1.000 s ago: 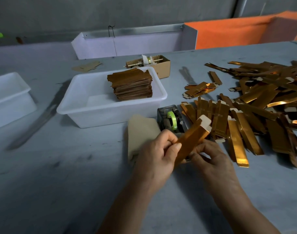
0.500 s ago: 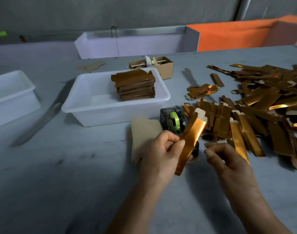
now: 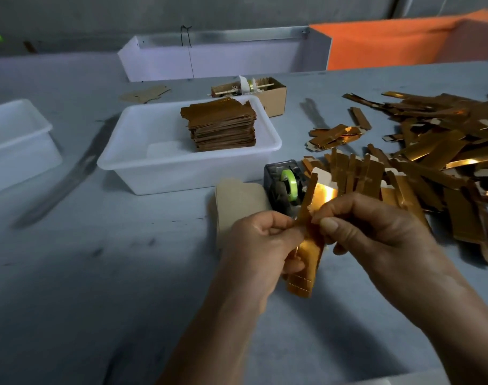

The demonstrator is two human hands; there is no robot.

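Note:
A long gold foil carton blank (image 3: pixel 306 262) stands nearly upright above the table, between both hands. My left hand (image 3: pixel 260 245) grips its left edge with curled fingers. My right hand (image 3: pixel 376 234) pinches its right side near the middle with thumb and fingers. The blank's upper end shows a bright reflection and a white flap. A large heap of similar gold blanks (image 3: pixel 420 168) lies on the table to the right. Flat gold blanks (image 3: pixel 222 126) are stacked in a white tub (image 3: pixel 142 176).
A tape dispenser (image 3: pixel 285 184) with green tape sits just behind my hands, a tan card piece (image 3: pixel 237 201) beside it. A second white tub (image 3: pixel 18 143) stands at the left, a small cardboard box (image 3: pixel 273 95) behind, and white and orange bins along the back.
My right hand, apart from the blank half a second ago, has come back and pinches it. The blank has been turned more upright and lowered in my left hand.

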